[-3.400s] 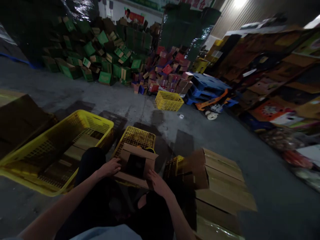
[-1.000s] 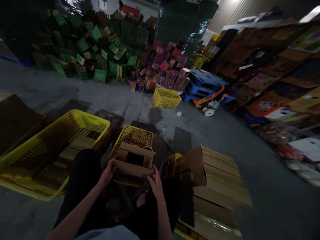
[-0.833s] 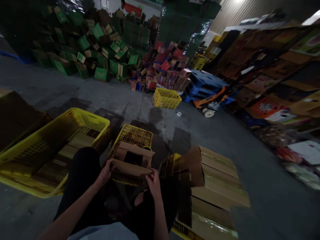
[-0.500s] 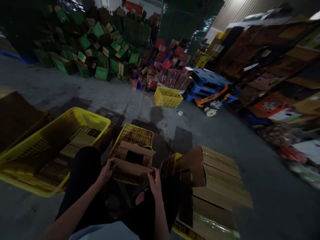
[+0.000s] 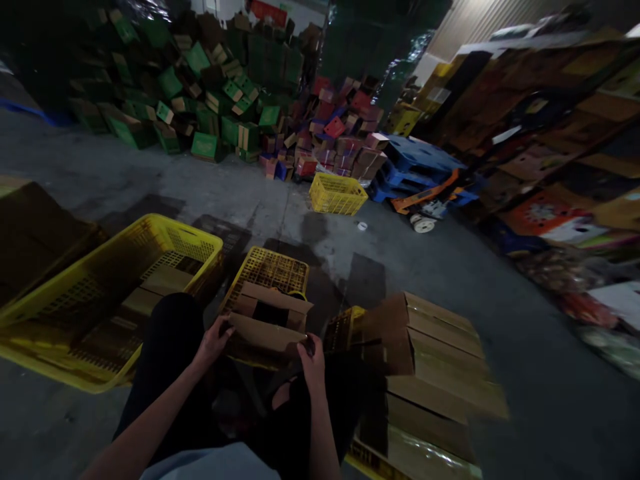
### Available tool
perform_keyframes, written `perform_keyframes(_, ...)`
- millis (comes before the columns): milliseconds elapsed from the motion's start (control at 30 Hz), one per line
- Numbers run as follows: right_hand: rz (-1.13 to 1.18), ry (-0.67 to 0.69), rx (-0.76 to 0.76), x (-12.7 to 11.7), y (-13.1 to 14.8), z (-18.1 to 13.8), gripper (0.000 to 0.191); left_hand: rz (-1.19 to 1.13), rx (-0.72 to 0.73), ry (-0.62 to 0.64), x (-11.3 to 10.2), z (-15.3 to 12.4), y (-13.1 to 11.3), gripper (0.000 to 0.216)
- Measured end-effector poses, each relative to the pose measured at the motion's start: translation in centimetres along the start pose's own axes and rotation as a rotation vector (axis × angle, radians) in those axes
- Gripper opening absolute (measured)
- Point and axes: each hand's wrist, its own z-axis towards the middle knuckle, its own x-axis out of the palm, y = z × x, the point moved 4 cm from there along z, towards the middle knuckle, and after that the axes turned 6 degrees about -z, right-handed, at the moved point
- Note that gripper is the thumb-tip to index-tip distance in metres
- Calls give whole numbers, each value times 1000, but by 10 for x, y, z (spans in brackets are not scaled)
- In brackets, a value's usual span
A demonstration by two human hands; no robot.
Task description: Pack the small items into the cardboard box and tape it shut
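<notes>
A small open cardboard box (image 5: 270, 333) rests on an upturned yellow crate (image 5: 273, 267) between my knees, its flaps standing up around a dark inside. My left hand (image 5: 213, 345) has its fingers curled at the left end of the near flap. At the flap's right end, my right hand (image 5: 313, 363) pinches the cardboard between thumb and fingers. Part of a round yellow-and-black item (image 5: 297, 295) shows behind the box; I cannot make out what it is.
To my left stands a large yellow basket (image 5: 197, 243) with cardboard boxes in it. Flattened cartons (image 5: 445, 347) are stacked close on my right. Farther off are a yellow crate (image 5: 337, 195), blue pallets (image 5: 420, 157), a pallet jack (image 5: 425, 200) and heaped green boxes (image 5: 205, 145).
The view shifts very slightly. My fingers move a little at the two ends of the near flap; the box stays in place.
</notes>
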Motion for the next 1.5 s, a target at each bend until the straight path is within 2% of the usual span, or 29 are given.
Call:
perform_keyframes(267,-19,-31,18,0,-1,3,45,-12,-25,-5,-3,6,-1,29)
perform_keyframes(467,-30,-30,0,2,-6,7,47,-154,-89,1,1,11,-1,35)
perform_keyframes(633,-54,-34,-22,2,-10,10,45,-125,-119,-19,1,12,-7,32)
perform_keyframes(733,-72,-43,-31,2,-11,11,42,-116,-125,-55,1,11,-9,40)
perform_keyframes(933,-106,-40,-79,3,-11,10,43,-19,-42,-90,1,18,-6,58)
perform_keyframes(1133,-204,-86,-176,4,-10,12,44,40,-54,-55,2,24,0,65)
perform_keyframes(1267,-197,-79,-142,5,-17,15,54,33,-96,-20,1,28,1,62)
perform_keyframes(1367,-164,-50,-55,6,-24,15,60,39,-127,8,-1,32,4,56)
perform_keyframes(1500,-107,6,46,7,-25,14,59,32,-154,53,-3,36,10,53)
